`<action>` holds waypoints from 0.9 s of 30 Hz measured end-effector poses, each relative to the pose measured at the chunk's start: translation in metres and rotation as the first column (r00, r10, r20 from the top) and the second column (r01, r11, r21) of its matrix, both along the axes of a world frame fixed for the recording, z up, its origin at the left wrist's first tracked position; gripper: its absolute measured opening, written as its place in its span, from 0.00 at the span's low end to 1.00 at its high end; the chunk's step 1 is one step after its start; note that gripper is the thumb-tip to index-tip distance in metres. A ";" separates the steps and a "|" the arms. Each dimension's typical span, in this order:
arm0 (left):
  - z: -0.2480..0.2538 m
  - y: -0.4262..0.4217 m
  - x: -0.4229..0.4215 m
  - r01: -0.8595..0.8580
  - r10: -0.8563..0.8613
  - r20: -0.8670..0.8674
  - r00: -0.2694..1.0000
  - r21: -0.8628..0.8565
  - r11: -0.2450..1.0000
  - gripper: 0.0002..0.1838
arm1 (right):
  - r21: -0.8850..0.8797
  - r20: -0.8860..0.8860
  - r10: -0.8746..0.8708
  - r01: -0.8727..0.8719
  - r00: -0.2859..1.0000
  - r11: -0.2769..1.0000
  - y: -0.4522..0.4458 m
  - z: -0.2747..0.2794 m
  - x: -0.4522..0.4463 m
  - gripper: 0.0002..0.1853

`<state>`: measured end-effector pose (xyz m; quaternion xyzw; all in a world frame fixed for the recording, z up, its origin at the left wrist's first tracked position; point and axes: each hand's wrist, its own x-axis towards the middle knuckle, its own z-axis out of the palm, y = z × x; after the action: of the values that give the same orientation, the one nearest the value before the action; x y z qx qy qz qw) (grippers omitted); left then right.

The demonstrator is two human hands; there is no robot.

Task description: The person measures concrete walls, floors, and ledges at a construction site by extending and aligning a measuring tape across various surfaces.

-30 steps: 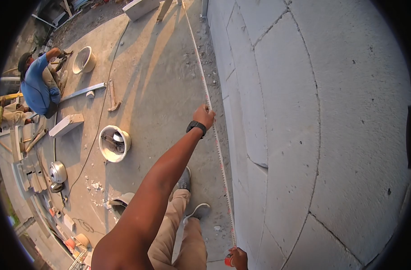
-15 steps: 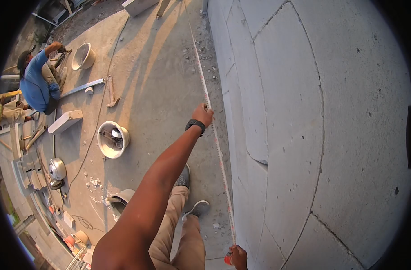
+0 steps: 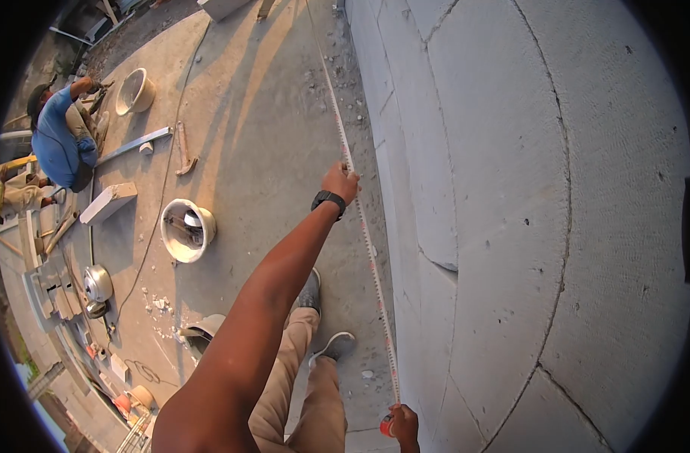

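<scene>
A tape measure's long pale blade [image 3: 372, 260] runs along the floor at the foot of the grey block wall [image 3: 496, 226]. My left hand [image 3: 340, 182], with a black watch on the wrist, is closed on the blade partway along it. At the bottom of the view my right hand [image 3: 408, 430] grips the red tape measure case [image 3: 387, 426], from which the blade comes out. The blade's far end goes out past the top edge of the view. My shoes [image 3: 339, 346] stand on the concrete just left of the blade.
Left of my arm are a bucket [image 3: 188, 230] with tools inside, a hammer [image 3: 184, 149], a pale block [image 3: 108, 204] and a cable [image 3: 155, 226]. A person in a blue shirt [image 3: 56, 143] crouches by another bucket [image 3: 136, 92]. Rubble lies along the wall base.
The view has shifted slightly, so the wall joints sit farther right. Both hands keep their hold on the tape measure. The crouching person's arm has moved a little.
</scene>
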<state>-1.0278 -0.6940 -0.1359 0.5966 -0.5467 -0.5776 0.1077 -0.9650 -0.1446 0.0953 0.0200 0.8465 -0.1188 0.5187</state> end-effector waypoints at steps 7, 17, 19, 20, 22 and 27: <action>-0.006 0.007 -0.002 -0.047 0.047 0.010 0.999 0.059 0.997 0.13 | 0.007 -0.053 0.033 -0.033 0.998 0.999 -0.004 -0.013 -0.003 0.21; -0.019 0.018 0.000 -0.077 0.081 -0.050 0.995 0.076 0.994 0.12 | -0.007 -0.117 0.024 -0.025 0.993 1.000 0.016 -0.035 0.005 0.20; -0.022 0.020 0.000 -0.099 0.106 -0.083 0.991 0.082 0.992 0.12 | -0.006 -0.127 0.028 -0.029 0.991 1.000 0.018 -0.037 0.005 0.20; -0.026 0.022 0.001 -0.092 0.097 -0.070 0.993 0.075 0.993 0.11 | -0.004 -0.135 0.030 -0.031 0.990 1.000 0.018 -0.037 0.005 0.20; -0.036 0.024 0.003 -0.083 0.087 -0.058 0.995 0.068 0.994 0.11 | -0.008 -0.127 0.032 -0.033 0.991 0.999 0.018 -0.038 0.003 0.19; -0.053 0.042 0.018 -0.096 0.103 -0.058 0.993 0.104 0.990 0.18 | -0.001 -0.124 0.012 -0.012 0.992 1.000 0.020 -0.043 0.010 0.19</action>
<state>-1.0102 -0.6516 -0.1890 0.6093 -0.4828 -0.6167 0.1233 -0.9553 -0.1241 0.0519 0.0070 0.8771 -0.1173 0.4657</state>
